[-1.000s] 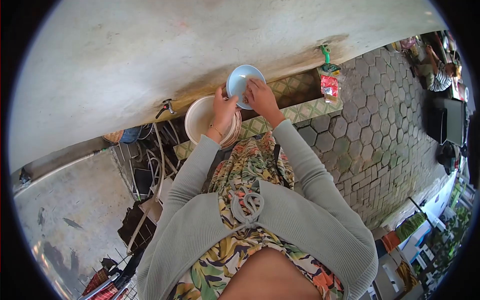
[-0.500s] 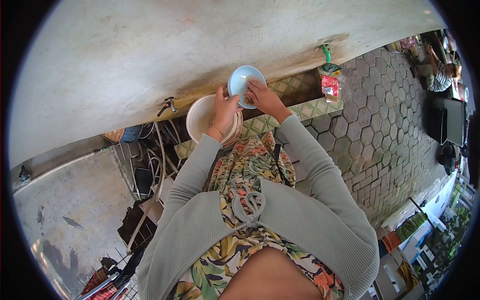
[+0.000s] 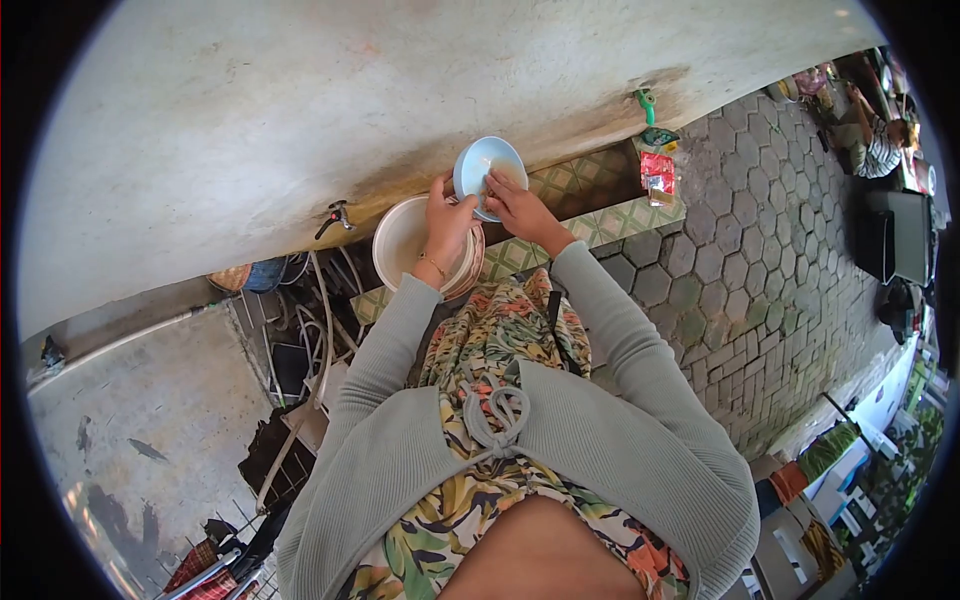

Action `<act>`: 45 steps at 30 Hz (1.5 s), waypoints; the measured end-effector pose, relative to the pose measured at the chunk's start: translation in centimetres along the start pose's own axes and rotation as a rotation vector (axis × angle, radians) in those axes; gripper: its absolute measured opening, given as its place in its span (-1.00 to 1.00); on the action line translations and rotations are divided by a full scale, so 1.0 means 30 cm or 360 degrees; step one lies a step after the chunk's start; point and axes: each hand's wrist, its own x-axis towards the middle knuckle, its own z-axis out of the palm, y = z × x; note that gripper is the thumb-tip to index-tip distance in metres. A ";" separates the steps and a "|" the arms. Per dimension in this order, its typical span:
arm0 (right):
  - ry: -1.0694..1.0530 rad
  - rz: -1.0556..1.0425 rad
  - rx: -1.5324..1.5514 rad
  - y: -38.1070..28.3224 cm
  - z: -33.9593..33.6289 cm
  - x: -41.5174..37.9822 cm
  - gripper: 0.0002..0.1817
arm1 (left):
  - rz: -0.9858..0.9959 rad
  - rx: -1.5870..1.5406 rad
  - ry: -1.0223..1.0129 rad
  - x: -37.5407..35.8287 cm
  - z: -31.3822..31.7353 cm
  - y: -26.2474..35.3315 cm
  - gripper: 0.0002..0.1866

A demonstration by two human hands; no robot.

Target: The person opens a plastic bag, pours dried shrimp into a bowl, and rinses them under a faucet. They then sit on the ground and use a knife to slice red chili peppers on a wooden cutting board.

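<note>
A light blue bowl (image 3: 476, 162) is tilted in front of the wall, and my left hand (image 3: 447, 220) grips its near left rim. Inside it my right hand (image 3: 520, 209) reaches with bent fingers over a small brownish mass, mostly covered by the fingers. Whether the right fingers pinch any of it cannot be made out. Below and left of the bowl stands a white bucket (image 3: 384, 245) with pale, cloudy contents, partly behind my left hand and wrist.
A dark tap (image 3: 336, 218) juts from the wall at left, a green tap (image 3: 647, 101) at right. Red packets (image 3: 657, 178) lie on the tiled ledge (image 3: 640, 218). Hoses and racks stand at lower left. Another person (image 3: 880, 150) sits far right on the paving.
The bowl has shifted slightly down and left. My right fingers have moved a little left within it and now hide more of the brownish mass.
</note>
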 end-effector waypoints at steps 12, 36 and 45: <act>0.0104 0.0079 0.0186 0.003 0.051 0.003 -0.46 | 0.0054 0.0133 0.0043 0.006 0.003 0.015 -0.37; 0.0360 0.0131 0.0429 -0.037 0.141 -0.014 -0.43 | 0.0086 0.0464 -0.0015 0.008 0.016 0.070 -0.39; 0.0294 0.0116 0.0440 -0.044 0.161 -0.028 -0.41 | 0.0141 0.0630 -0.0040 -0.009 0.010 0.073 -0.35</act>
